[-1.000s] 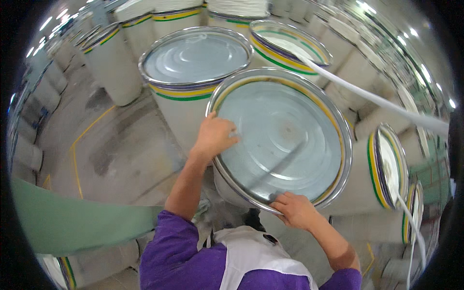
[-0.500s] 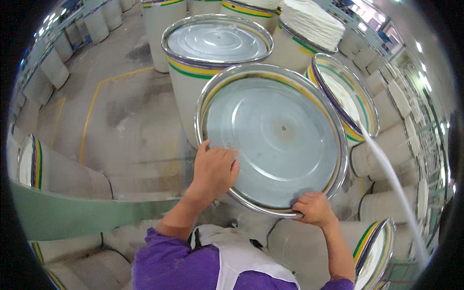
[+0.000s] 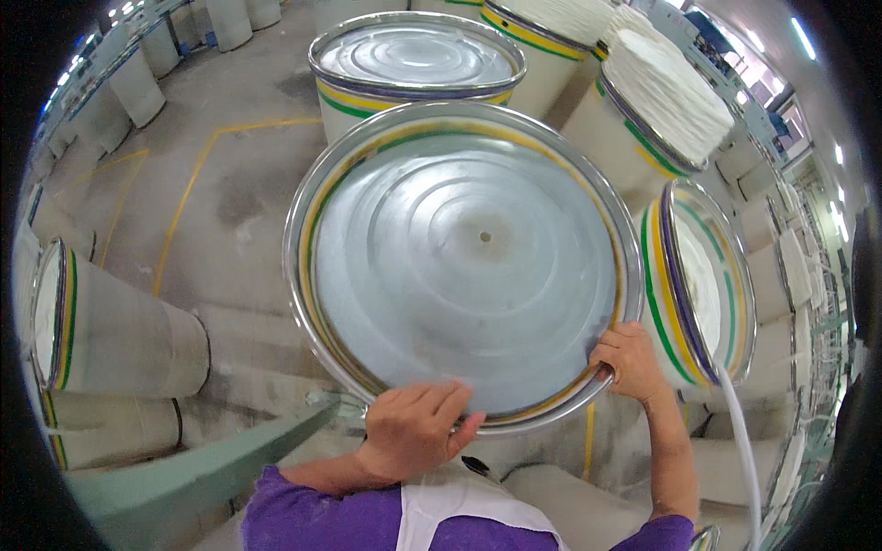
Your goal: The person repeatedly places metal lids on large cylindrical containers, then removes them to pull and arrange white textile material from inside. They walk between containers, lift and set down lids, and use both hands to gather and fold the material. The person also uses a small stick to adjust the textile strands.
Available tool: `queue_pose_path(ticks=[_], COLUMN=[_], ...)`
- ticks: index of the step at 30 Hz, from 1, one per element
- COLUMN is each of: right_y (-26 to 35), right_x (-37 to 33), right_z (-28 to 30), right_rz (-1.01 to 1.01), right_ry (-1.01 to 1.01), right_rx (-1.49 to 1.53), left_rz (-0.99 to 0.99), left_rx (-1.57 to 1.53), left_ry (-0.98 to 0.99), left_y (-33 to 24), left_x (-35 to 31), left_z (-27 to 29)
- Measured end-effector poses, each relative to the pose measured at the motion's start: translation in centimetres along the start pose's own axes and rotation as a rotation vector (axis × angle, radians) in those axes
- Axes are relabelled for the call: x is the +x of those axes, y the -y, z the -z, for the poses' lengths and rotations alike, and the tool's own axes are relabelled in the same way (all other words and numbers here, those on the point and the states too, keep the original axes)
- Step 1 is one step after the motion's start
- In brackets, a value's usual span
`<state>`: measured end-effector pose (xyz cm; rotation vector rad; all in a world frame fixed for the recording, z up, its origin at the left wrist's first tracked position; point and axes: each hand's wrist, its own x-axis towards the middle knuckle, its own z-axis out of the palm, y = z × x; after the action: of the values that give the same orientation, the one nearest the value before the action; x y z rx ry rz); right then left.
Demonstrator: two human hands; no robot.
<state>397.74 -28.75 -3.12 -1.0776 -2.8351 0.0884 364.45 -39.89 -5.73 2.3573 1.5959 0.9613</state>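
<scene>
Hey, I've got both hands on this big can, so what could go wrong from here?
Your right hand grips the metal rim close to the neighbouring can, so it might get pinched. The white strand hanging from that can could snag your right forearm. Your left hand might knock the green beam near it.

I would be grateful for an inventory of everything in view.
Near can: one, silver-rimmed, centre
Disc: one, grey, inside near can
Far can: one, cream, top centre
Fibre-filled can: one, cream, right
Strand: one, white, right
Heaped cans: several, cream, upper right
Side cans: several, cream, left
Beam: one, green, lower left
Floor: one, grey, underneath
Lines: several, yellow, on floor
Lights: several, white, upper edges
Apron: one, white, bottom centre
Sleeves: two, purple, bottom
Left hand: one, lower rim
Right hand: one, right rim
</scene>
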Motion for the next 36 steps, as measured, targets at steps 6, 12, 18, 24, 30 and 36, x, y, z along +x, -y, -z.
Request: queue_pose_path(ticks=[6,12,18,24,30,36], right_y=[-6.7,-12.9,-17.9,-17.5,-17.3,-20.6], right_x=[13.9,21.9,23.6,28.4,37.1,49.6], right_z=[-0.4,0.1,0.1,-3.1,-4.8,-5.0], right_rz=[0.174,0.267,0.341,0.481,0.443,0.335], right_ry=[-0.021,0.056,0.1,0.051,-0.061,-0.15], right_rx=[0.048,-0.067,-0.13,-0.105,-0.096,-0.032], left_rz=[0.005,-0.158,-0.326,-0.436,-0.497,-0.532], left_rx=[0.063,0.138,0.176,0.197,0.209,0.161], left_ry=[-0.132,-0.006,-0.009,-0.057,-0.052,-0.112], left_y=[8.4,15.0,17.6,25.6,35.3,46.4], left_x=[8.3,14.9,19.1,21.6,25.9,35.7], left_z=[1.3,1.5,-0.2,1.4,1.7,2.6])
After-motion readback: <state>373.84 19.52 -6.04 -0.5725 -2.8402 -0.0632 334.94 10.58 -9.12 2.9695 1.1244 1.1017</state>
